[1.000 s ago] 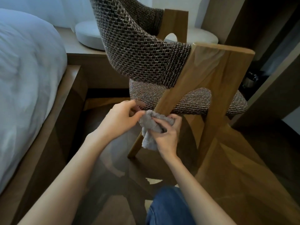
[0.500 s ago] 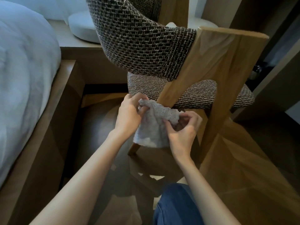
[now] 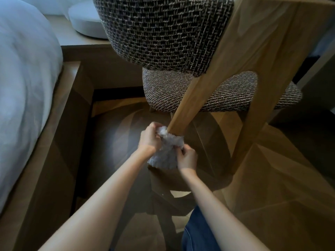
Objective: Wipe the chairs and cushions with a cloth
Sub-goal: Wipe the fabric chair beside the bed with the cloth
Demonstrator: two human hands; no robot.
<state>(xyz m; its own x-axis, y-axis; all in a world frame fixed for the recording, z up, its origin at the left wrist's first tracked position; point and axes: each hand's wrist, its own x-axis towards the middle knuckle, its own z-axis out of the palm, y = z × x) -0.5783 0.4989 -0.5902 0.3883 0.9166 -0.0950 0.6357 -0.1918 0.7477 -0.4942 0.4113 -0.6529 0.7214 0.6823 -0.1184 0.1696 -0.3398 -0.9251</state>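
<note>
A wooden chair (image 3: 253,57) with a woven tweed backrest (image 3: 163,31) and a matching seat cushion (image 3: 213,93) stands in front of me. A fluffy grey cloth (image 3: 167,151) is wrapped round the lower part of the chair's rear left leg (image 3: 183,115). My left hand (image 3: 150,138) grips the cloth's upper left end beside the leg. My right hand (image 3: 187,158) pinches its right end just below. The leg's foot is hidden behind the cloth and my hands.
A bed with a white duvet (image 3: 23,84) on a wooden frame (image 3: 59,127) runs along the left. A round white cushion (image 3: 85,24) lies on a low ledge behind the chair. Dark wood floor (image 3: 272,196) lies below; my jeans-clad knee (image 3: 197,232) is at the bottom.
Both hands slid the cloth down the rear leg, from just under the seat to low near the floor. The cloth went from bunched to wrapped round the leg. My view moved closer.
</note>
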